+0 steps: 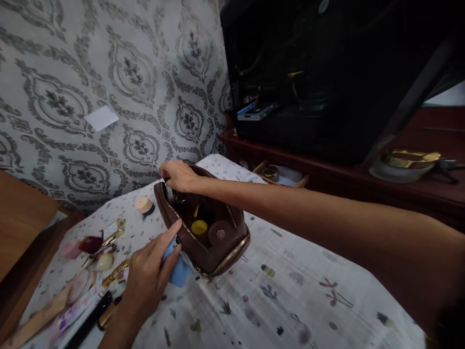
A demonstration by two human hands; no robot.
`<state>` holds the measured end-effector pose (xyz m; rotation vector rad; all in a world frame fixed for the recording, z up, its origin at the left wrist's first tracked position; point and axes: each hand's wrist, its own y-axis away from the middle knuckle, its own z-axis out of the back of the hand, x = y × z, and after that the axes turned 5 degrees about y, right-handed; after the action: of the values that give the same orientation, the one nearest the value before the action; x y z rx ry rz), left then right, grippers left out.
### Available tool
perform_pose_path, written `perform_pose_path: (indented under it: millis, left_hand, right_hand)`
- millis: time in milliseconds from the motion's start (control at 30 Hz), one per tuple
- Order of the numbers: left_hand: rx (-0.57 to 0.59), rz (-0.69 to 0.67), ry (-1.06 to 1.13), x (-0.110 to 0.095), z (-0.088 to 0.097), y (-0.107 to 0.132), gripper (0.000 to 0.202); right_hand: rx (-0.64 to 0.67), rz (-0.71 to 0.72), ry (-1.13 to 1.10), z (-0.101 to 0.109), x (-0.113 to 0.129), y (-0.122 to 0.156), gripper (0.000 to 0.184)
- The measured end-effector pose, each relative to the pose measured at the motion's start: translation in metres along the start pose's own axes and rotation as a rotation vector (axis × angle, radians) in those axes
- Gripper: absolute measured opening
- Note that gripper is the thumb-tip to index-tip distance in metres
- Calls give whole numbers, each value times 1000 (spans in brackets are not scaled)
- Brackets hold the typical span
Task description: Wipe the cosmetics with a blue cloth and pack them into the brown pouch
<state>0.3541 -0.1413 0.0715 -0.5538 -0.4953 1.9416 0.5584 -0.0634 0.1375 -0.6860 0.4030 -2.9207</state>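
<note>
A brown zip pouch (218,249) lies open on the patterned tablecloth (290,300). Inside it I see a yellow round lid (199,226) and dark items. My right hand (179,175) reaches across to the pouch's far end, fingers closed around a small dark-and-white object at the rim. My left hand (147,276) presses against the pouch's near side, index finger stretched along the zip edge, the other fingers holding a light blue item (178,271) against it.
Cosmetics lie at the left: a round beige compact (144,205), a red-tinted item (90,244), gold tubes (115,274), a black pencil (89,320). A dark cabinet (327,72) and wooden shelf (363,179) with a gold-rimmed dish (407,162) stand behind.
</note>
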Motion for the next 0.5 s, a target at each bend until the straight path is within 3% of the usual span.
perform_pose_path:
  millis: [300,500]
  left_hand:
    - [7,28,39,-1,0,-1,42]
    - [14,26,47,-4,2,-3,41]
  right_hand:
    - [142,-48,49,5,2,4,37]
    - [144,5,66,6,-2,5,29]
